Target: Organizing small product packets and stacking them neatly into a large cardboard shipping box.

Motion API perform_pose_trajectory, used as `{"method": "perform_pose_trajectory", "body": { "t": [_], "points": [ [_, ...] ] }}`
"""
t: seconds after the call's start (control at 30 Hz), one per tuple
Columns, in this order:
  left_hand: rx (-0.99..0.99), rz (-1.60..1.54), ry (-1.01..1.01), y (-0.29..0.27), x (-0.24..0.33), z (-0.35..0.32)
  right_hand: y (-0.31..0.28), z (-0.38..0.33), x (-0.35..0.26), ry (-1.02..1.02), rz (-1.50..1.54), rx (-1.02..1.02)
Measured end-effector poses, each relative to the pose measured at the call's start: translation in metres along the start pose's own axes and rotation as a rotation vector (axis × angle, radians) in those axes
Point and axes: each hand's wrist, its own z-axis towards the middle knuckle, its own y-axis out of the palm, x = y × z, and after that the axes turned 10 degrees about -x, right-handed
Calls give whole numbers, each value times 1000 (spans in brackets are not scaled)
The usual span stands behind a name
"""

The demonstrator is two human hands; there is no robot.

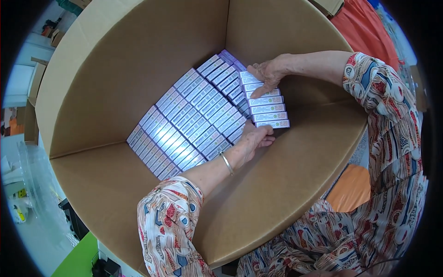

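Observation:
Inside a large cardboard box [138, 55], a row of small white and purple cartons [267, 108] is gripped between my two hands. My right hand [271, 74] covers the far end of the row, its thumb lying along the cartons. At the near end, my left hand [253, 140] presses its curled fingers against the last carton; a bracelet circles that wrist. The held row fans slightly and sits above the right side of the packed cartons [184, 120], which stand in tight rows on the box's bottom. My palms hide parts of the end cartons.
The box's tall walls surround both forearms. Beyond its right rim lies a red sheet [364, 30], and an orange piece [350, 188] shows near my lap. A green surface [78, 258] and a clear plastic container [34, 180] are outside at the left.

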Motion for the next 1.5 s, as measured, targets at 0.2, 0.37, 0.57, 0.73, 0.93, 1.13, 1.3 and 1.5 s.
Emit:
{"method": "perform_pose_trajectory", "body": {
  "t": [0.2, 0.37, 0.57, 0.73, 0.93, 1.13, 1.3, 1.5],
  "points": [
    [125, 357, -129, -12, -3, -1, -11, 1, -11, 21, -107, -138],
    [156, 669, 95, -29, -24, 9, -18, 2, -11, -40, -16, -157],
    [221, 1063, 300, -26, -25, 8, -14, 13, -7, -81, 84, -165],
    [275, 1147, 472, -29, -38, 13, -13, 16, -4, -97, 86, -155],
    [277, 1156, 447, -20, -35, 14, -22, 20, -6, -111, 77, -148],
    [280, 1113, 385, -10, -16, -2, -32, 16, -20, -63, 112, -220],
    [234, 1044, 458, 4, 6, -3, -38, 20, -25, -3, 108, -308],
    [213, 999, 457, 10, 7, -9, -20, 38, -24, -37, 180, -404]
  ]
}}
